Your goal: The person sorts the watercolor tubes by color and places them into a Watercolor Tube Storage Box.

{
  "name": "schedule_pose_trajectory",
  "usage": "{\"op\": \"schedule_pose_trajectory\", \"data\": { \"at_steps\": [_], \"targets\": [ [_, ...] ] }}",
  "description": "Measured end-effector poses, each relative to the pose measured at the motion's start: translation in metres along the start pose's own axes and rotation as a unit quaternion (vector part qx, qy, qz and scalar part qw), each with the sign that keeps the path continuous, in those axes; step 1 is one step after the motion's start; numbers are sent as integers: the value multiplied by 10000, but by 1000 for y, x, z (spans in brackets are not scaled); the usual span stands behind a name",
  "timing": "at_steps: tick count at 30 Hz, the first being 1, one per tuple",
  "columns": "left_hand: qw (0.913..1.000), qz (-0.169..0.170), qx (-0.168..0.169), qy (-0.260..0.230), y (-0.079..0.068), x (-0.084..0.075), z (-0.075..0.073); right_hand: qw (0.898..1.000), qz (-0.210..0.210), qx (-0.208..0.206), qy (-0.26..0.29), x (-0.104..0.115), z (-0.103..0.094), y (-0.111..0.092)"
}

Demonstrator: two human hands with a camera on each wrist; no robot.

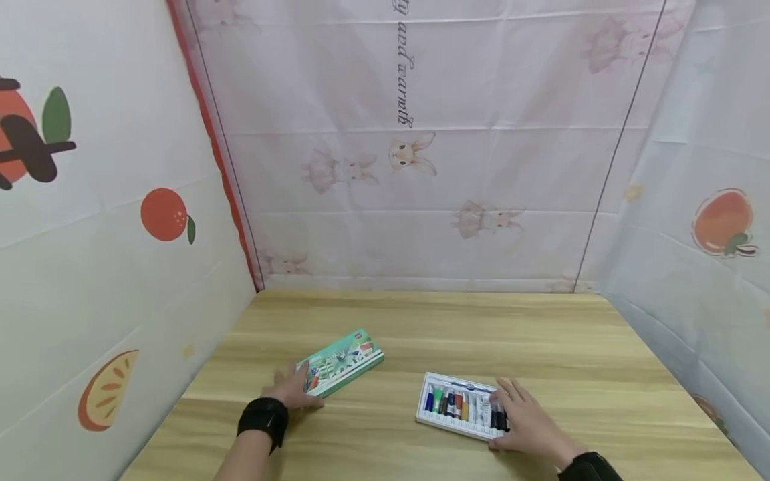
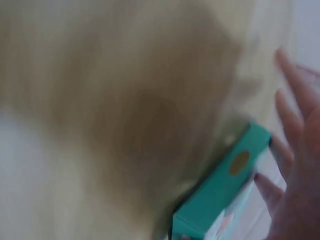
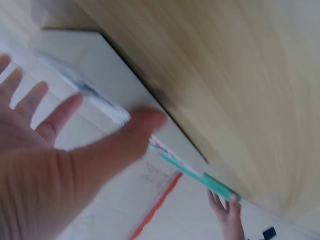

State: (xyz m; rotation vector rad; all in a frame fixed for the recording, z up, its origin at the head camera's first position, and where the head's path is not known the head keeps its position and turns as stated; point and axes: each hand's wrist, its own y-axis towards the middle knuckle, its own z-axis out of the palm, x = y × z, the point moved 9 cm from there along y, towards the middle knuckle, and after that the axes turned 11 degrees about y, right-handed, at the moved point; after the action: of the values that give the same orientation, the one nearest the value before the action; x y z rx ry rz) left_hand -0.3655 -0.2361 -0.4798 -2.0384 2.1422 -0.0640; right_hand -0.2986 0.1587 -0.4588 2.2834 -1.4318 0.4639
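Note:
A green printed box (image 1: 341, 361) lies flat and slanted on the left of the table. My left hand (image 1: 291, 389) is at its left end, fingers spread; in the left wrist view the fingertips (image 2: 268, 190) are right at the box edge. Nearer the middle sits a white tray (image 1: 448, 422) filled with several paint tubes (image 1: 462, 405) and a thin brush (image 1: 472, 387) along its far side. At the tray's right end my right hand (image 1: 529, 419) has its fingers extended over the corner. Its thumb (image 3: 145, 122) overlaps the tray's side in the right wrist view.
The wood-grain table (image 1: 373, 441) runs back to a pale curtain (image 1: 469, 167) with rabbit prints. Fruit-printed sheets stand on the left (image 1: 150, 287) and right. Black bands (image 1: 265, 422) circle both wrists.

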Motion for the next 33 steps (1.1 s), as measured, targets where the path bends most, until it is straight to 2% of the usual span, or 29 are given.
{"op": "schedule_pose_trajectory", "data": {
  "at_steps": [1,3,6,8,11,16,18,24,29,33],
  "targets": [
    [9996,74,30,-276,-2,5,1,9999,39,23,101,-4,0,-1],
    [9966,369,80,-738,-8,4,3,9992,273,48,292,-13,-1,-3],
    [9873,1031,220,-1191,-20,-19,11,9967,730,-80,346,-26,-6,-11],
    [9815,1364,373,-1293,-28,-38,14,9947,954,-217,305,-31,-9,-15],
    [9752,1772,393,-1267,-35,-64,14,9943,989,-332,227,-31,-11,-14],
    [9755,1882,443,-1054,-39,-86,17,9956,871,-199,269,-26,-5,-10],
    [9765,1834,551,-993,-40,-89,20,9962,803,-89,311,-25,-2,-12],
    [9746,1865,776,-968,-41,-98,19,9977,348,273,522,-22,-3,-15],
    [9763,1788,812,-910,-40,-100,18,9959,162,656,608,-27,-4,-12],
    [9762,1815,773,-903,-42,-101,15,9961,35,672,575,-28,-5,-12]
  ]
}}
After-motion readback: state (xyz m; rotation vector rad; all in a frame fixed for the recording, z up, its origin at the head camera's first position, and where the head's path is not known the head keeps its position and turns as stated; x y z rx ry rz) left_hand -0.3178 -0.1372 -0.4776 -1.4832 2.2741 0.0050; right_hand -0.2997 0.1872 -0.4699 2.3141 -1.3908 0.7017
